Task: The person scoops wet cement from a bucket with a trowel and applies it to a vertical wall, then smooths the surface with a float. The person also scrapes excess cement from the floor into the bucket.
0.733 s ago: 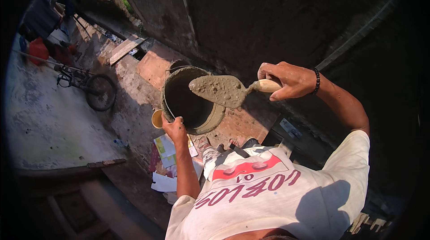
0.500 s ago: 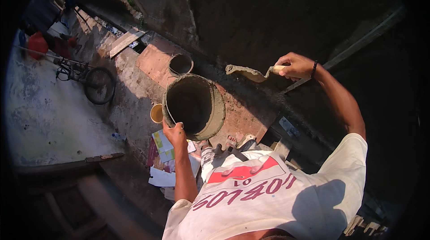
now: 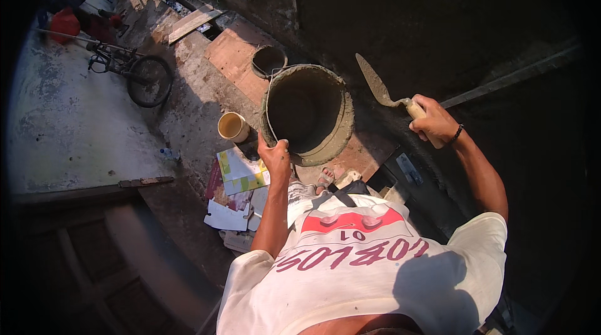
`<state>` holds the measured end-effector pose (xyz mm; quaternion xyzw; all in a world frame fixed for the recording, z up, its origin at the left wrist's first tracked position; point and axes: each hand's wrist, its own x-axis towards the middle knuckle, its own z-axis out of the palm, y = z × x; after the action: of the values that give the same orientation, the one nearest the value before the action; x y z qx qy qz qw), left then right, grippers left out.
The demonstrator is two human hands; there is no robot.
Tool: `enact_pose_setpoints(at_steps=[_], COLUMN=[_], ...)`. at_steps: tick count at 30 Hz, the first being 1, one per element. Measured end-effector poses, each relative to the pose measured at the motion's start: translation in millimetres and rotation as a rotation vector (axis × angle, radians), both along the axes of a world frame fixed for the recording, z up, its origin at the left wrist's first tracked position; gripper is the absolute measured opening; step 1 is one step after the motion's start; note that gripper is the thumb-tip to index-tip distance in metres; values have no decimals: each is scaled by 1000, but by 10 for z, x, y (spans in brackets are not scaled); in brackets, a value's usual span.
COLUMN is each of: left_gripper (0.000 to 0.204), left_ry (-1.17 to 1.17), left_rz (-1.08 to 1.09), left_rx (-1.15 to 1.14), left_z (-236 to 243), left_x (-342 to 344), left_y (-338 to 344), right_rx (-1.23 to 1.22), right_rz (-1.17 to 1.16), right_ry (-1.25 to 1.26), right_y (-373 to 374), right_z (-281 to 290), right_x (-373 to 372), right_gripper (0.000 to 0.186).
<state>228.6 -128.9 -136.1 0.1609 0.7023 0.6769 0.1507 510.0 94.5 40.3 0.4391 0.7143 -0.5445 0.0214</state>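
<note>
With its fingers and thumb at the near left rim, my left hand [image 3: 275,155] grips a large mortar-caked bucket [image 3: 341,135]. The bucket's mouth faces up toward me; its inside is dark, and I cannot tell how much it holds. My right hand [image 3: 433,123] is closed round the wooden handle of a pointed trowel [image 3: 375,85]. The trowel's blade points up and to the left, apart from the bucket, before the dark wall [image 3: 426,22]. Grey residue coats the blade.
A smaller bucket [image 3: 269,60] stands behind the large one on a brown board [image 3: 235,53]. A cream tub [image 3: 233,127] sits to the left, above papers and cardboard [image 3: 235,175]. Farther left, a bicycle [image 3: 147,78] leans near a pale, stained surface [image 3: 81,141].
The trowel has turned from nearly level to blade-up, and my right hand has dropped slightly. In the picture, the bucket and my left hand have shifted right and up; the view has shifted too.
</note>
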Motion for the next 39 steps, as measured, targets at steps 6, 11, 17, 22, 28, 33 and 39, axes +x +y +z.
enact_pose_setpoints(at_steps=[6,11,17,22,28,33,39], left_gripper=[47,52,49,48,54,64,69], left_ry=[-52,-96,-4,44,-65,-59,75], left_rz=[-96,-196,-349,-407,-436,-461,-509], left_rx=[94,57,103,136,95,62,5], left_z=[257,455,588,661,661,641,653], left_x=[159,179,90,-48,7,141,62], left_y=[64,63,47,85,133,222,337], right_rx=[-632,-562,157,630,927,997,903], right_rz=[-170,-161,53,514,896,762,833], right_ry=[355,411,175,95,-295,-338,-458], right_y=[-782,-874,-669,-758,-576,-331,-459], right_z=[-649,-941,-1039,-1008,-584,-356,-541], right_x=[-387,-719,-984,-959,-774,-668,-470], right_gripper=[25,37,43,31,19,25,25])
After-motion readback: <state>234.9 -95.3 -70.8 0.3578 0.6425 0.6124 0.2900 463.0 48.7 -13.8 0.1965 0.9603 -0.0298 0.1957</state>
